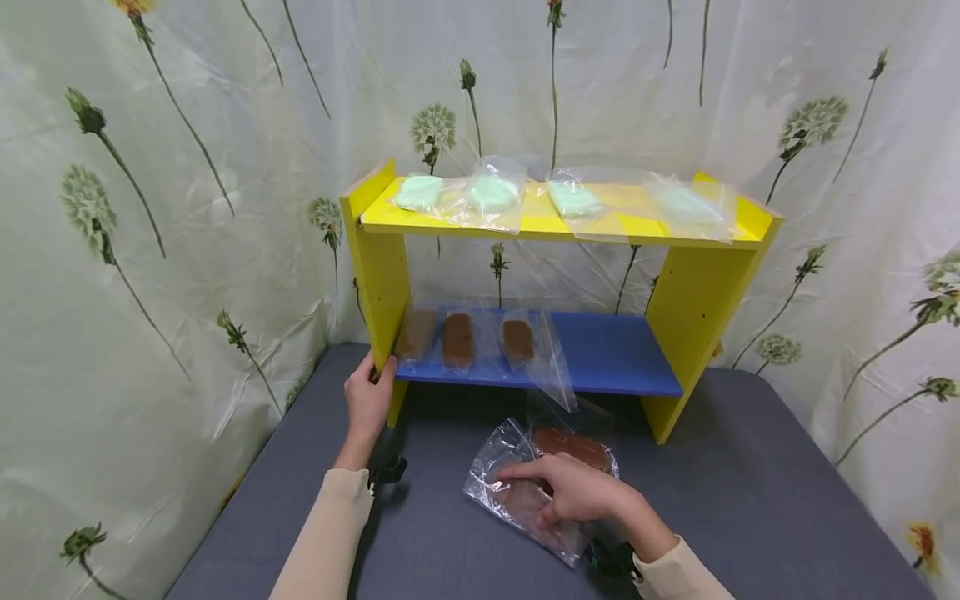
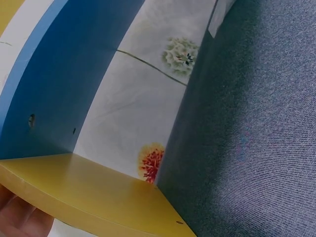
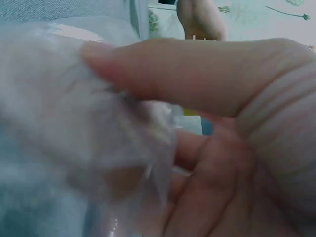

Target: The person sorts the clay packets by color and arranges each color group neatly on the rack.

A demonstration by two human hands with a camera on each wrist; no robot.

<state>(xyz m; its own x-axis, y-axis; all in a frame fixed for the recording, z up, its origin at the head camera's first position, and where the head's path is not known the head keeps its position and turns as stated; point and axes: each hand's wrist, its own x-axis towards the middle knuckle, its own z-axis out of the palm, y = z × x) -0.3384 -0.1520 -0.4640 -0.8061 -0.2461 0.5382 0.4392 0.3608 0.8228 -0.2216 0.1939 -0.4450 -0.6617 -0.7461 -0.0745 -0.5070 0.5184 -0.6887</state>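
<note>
My left hand [image 1: 369, 400] grips the lower front edge of the left yellow side panel [image 1: 367, 275] of a small two-tier shelf, thumb on the inner side. In the left wrist view its fingers [image 2: 22, 217] lie along the panel's outer side. Below the shelf's front, my right hand [image 1: 581, 492] pinches a clear zip bag [image 1: 487, 487] with a brownish block inside. The thumb presses on crumpled plastic [image 3: 59, 89] in the right wrist view, which is blurred. Just behind this hand lies another bagged brown block [image 1: 573, 446], partly covered.
Several bagged pale green blocks [image 1: 573, 200] lie along the yellow top board [image 1: 536, 225]. Three bagged brown blocks [image 1: 458, 340] sit on the left part of the blue lower board [image 1: 615, 354]. A flower-print curtain [image 1: 225, 275] hangs around the dark grey table [image 1: 442, 533].
</note>
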